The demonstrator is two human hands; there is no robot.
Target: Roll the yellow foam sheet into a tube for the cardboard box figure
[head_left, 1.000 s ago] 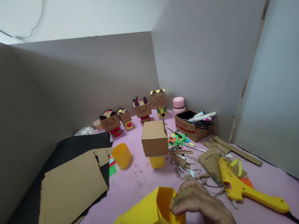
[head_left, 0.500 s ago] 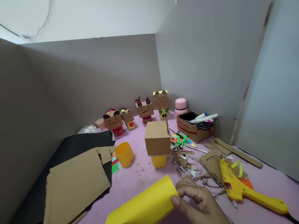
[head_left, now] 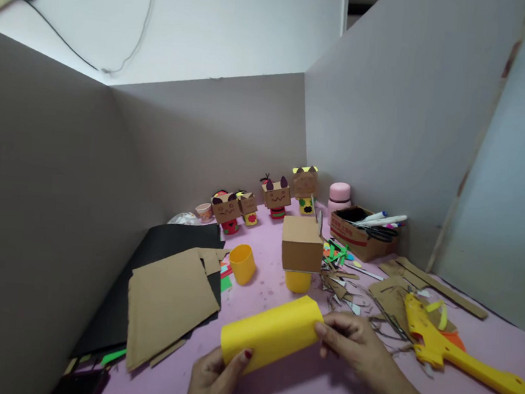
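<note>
Lying across the near part of the pink table top point(head_left: 274, 382), a rolled tube of yellow paper point(head_left: 271, 334) is held at both ends; it slants from lower left to upper right, just above the surface. The left hand point(head_left: 212, 384) grips its lower left end, thumb with a red nail pressed on the front of the roll and fingers curled behind; the right hand point(head_left: 360, 346) pinches the upper right end, fingertips bent closed on the rim.

Just beyond the tube stands a plain brown cardboard cube point(head_left: 302, 243) set on a short yellow cup point(head_left: 297, 281); a second yellow cup point(head_left: 242, 263) stands apart to its left, tilted a little. To the left of the tube lie brown cardboard sheets point(head_left: 168, 302) stacked on a black sheet point(head_left: 155, 267), with slips of coloured paper showing under their edges. To the right lies a yellow glue gun point(head_left: 451, 354) on cardboard offcuts, its nozzle toward the scraps; green and brown paper scraps point(head_left: 341, 271) are strewn between it and the cube.

Further back, a row of small box-headed cardboard figures point(head_left: 266, 200) stands along the grey partition point(head_left: 203, 143); beside them is a pink lidded bottle point(head_left: 338, 196) and an open brown carton point(head_left: 360, 239) holding markers and scissors.
</note>
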